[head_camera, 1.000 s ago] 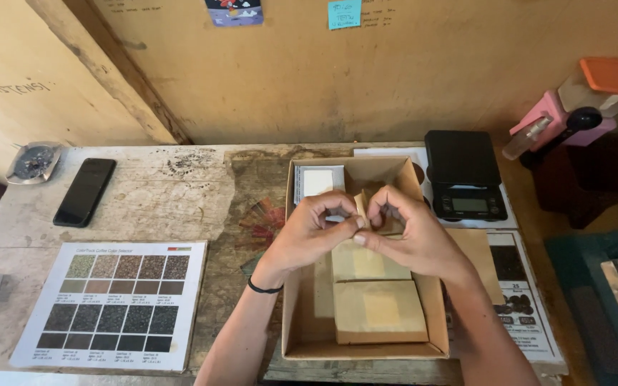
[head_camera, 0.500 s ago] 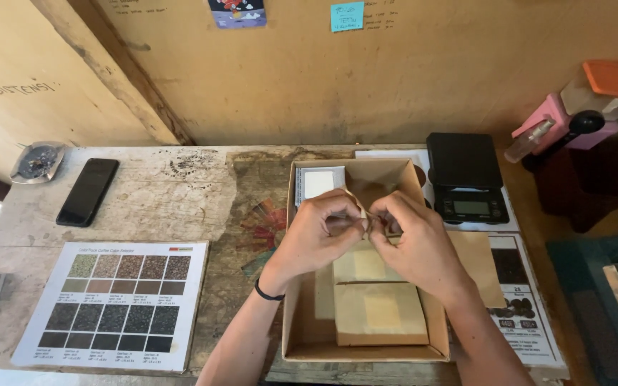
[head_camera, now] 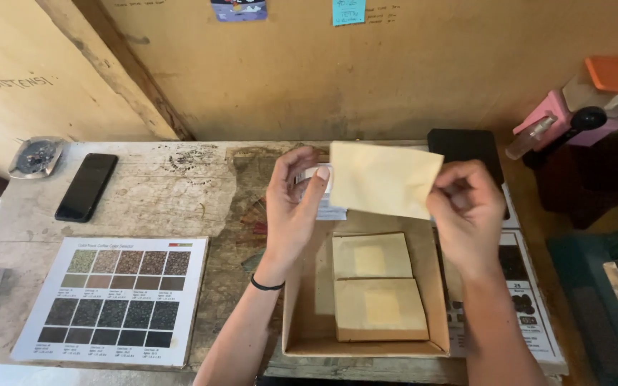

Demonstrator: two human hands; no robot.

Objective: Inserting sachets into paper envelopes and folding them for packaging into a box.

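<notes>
The envelope (head_camera: 380,179) is showing pale yellow-tan; the cardboard box (head_camera: 302,314) is looking brown; the chart (head_camera: 112,300) is displaying a grid of green-to-dark-brown squares; the phone (head_camera: 86,187) is appearing black; the worktop (head_camera: 173,193) is looking mottled grey.

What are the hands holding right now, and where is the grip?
A tan paper envelope, held above the cardboard box: right hand pinches its right edge, left hand its left edge, along with a small white item.

One view only, worn on the head, looking steeply down and forward over the table (head_camera: 166,193) to the wall, close above the left hand (head_camera: 291,207) and right hand (head_camera: 466,214).
</notes>
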